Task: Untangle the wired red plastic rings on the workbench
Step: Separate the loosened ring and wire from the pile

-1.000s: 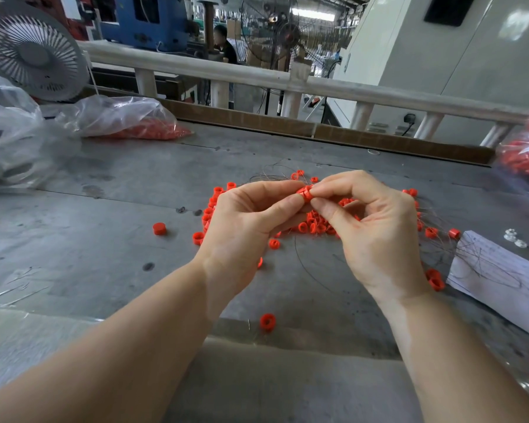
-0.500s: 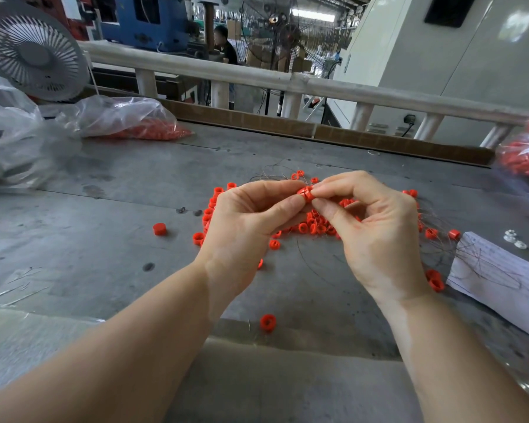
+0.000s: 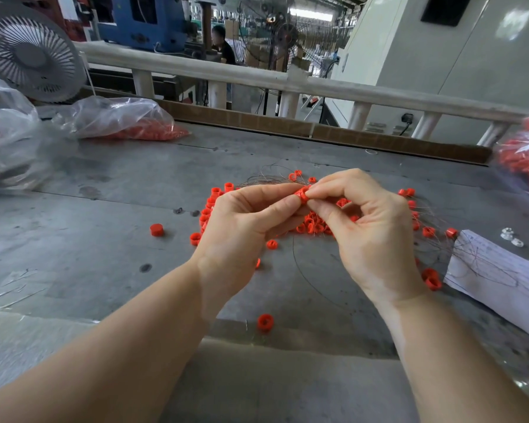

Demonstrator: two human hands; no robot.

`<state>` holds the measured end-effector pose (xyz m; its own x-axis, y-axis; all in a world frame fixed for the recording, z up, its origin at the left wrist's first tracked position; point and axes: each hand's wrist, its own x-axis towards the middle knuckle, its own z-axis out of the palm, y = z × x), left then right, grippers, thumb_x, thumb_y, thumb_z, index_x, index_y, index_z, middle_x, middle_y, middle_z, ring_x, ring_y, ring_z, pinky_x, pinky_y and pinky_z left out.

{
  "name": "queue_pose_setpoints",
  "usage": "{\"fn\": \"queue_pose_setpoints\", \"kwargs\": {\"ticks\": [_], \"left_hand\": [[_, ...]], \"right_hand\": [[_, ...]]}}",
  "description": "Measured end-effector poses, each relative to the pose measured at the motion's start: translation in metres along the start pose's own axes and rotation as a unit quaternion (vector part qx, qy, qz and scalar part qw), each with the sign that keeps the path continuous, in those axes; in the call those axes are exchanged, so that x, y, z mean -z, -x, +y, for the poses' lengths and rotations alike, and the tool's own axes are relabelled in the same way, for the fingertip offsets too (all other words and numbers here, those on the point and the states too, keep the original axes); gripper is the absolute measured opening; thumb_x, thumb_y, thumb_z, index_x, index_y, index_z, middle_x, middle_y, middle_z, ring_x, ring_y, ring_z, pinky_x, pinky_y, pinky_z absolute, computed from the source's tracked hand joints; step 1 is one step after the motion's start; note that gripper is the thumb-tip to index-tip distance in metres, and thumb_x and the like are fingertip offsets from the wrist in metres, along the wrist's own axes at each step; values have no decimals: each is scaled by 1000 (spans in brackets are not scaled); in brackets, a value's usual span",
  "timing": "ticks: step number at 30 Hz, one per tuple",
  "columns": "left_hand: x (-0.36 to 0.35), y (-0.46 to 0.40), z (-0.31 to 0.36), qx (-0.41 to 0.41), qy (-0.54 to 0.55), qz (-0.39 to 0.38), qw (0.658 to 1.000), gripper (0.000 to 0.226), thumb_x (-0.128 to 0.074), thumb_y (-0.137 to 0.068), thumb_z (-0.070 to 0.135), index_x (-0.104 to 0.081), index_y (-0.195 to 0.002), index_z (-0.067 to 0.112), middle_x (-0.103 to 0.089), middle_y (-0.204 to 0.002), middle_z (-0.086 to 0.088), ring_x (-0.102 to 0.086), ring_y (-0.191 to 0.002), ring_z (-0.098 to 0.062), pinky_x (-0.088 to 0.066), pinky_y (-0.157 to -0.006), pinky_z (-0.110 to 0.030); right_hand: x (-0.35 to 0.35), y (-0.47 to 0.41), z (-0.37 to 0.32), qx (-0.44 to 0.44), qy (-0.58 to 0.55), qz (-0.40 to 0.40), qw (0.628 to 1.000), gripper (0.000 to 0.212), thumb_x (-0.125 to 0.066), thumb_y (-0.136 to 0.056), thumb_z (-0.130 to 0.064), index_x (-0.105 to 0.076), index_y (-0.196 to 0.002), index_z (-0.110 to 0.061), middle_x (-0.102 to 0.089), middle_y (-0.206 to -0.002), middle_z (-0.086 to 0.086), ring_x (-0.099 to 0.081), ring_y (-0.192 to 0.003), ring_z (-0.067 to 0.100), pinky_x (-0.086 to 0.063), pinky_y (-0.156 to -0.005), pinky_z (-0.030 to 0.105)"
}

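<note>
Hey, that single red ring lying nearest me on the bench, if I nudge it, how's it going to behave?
The lone ring is a short plastic cylinder, apparently lying on its curved side, so a nudge would probably set it rolling. It looks small and hollow, so likely very light and easy to flick away. No wire seems attached to it, so nothing would hold it back on the smooth workbench.

Above the grey metal tabletop (image 3: 98, 239), the left hand (image 3: 242, 227) and right hand (image 3: 367, 227) pinch one small red plastic ring (image 3: 302, 193) between their fingertips, over a scattered pile of wired red rings (image 3: 313, 225) near the tabletop's middle.
</note>
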<state>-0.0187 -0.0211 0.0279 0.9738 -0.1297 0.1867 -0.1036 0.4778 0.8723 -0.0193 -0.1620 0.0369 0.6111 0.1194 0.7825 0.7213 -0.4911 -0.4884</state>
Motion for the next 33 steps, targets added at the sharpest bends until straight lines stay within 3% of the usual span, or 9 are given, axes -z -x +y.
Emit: {"fn": "queue_pose_setpoints", "kwargs": {"ticks": [13,20,27,30,33], "left_hand": [[2,-3,-3,52,71,-1,996,18,-63,-66,9,-75,-79,6,-72,-74,-8,-67,-67,-9,-54,-61,-15],[2,-4,-5,69,75,3,995,32,-63,-67,10,-68,-96,-2,-71,-81,-9,-66,-67,-10,-54,-62,-15],[2,-4,-4,73,82,4,994,32,-62,-68,10,-67,-97,-2,-71,-79,-9,-68,-66,-10,-55,-63,-15],[2,-3,-4,73,82,3,994,34,-61,-68,10,-66,-99,-3,-71,-79,-9,-68,-65,-10,-55,-64,-15],[3,-3,-5,71,76,3,995,33,-61,-68,11,-66,-98,-3,-71,-77,-8,-67,-64,-9,-55,-65,-15]], "right_hand": [[-3,1,2,15,30,2,999,7,-66,-81,1,-71,-82,-4,-62,-82,2,-55,-78,5,-37,-73,7],[-4,2,1,52,95,3,994,6,-65,-82,0,-71,-81,0,-63,-80,8,-60,-74,21,-49,-69,29],[-4,1,-1,-6,38,-1,999,6,-66,-81,2,-71,-81,-2,-64,-81,5,-56,-76,9,-38,-69,7],[-4,1,-2,-4,47,-4,999,5,-66,-82,2,-70,-81,-2,-64,-81,4,-56,-77,9,-39,-70,8],[-5,2,-2,18,72,-1,997,5,-65,-83,0,-70,-82,0,-63,-81,6,-57,-76,13,-45,-71,18]]}}
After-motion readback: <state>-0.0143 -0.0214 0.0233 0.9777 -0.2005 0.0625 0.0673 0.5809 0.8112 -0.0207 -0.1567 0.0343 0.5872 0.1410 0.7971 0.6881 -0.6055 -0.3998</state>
